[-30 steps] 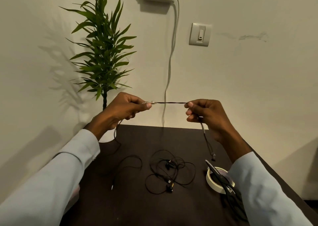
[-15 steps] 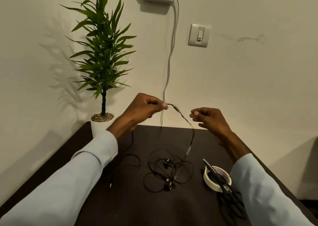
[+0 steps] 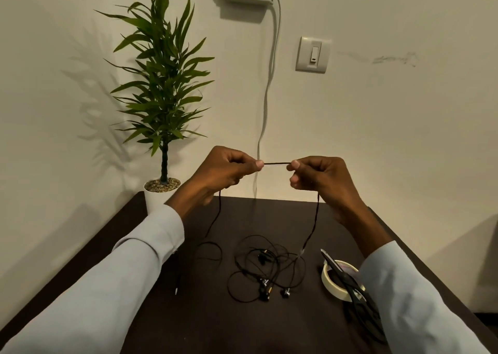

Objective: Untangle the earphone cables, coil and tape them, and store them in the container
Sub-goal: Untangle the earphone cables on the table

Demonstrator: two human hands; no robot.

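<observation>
Cable (image 3: 277, 163) is pinched taut between left hand (image 3: 225, 171) and right hand (image 3: 322, 179), each clenched on it above the bench (image 3: 204, 324) far edge, apparently to straighten a section. Loose ends drop from both fists to the bench. Tangled earphones (image 3: 265, 272) lie mid-bench, not yet separated. Tape roll (image 3: 340, 279) with scissors (image 3: 353, 289) across it waits near the right edge, within reach for binding. No container is visible.
</observation>
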